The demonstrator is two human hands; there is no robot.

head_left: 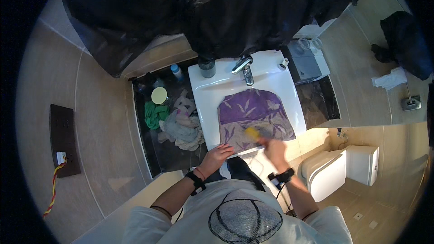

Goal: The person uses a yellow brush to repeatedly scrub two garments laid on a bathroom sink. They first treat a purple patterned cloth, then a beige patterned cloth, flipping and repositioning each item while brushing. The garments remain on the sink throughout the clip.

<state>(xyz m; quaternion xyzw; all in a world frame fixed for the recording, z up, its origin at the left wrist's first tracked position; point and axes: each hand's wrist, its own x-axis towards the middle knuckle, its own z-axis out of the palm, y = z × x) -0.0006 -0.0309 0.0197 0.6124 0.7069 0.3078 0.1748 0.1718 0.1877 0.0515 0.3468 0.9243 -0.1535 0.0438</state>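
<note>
A purple and grey leaf-patterned cloth (253, 108) lies spread over the bowl of the white sink (205, 113), its near edge reaching the front rim. My left hand (220, 152) is closed at the near left corner of this cloth, pressing it against the rim. In my right hand (274, 149), somewhat blurred, is a yellow brush (252, 132), held against the grey lower part of the cloth. The brush's underside is hidden. Behind the cloth stands the chrome faucet (246, 70).
Left of the sink, the dark counter bears crumpled grey cloths (183, 126), a green cloth (155, 115), a pale-lidded jar (159, 95) and a blue-capped bottle (176, 71). A dark bottle (207, 68) stands on the sink's back corner. A grey box (307, 65) and a toilet (327, 176) are at right.
</note>
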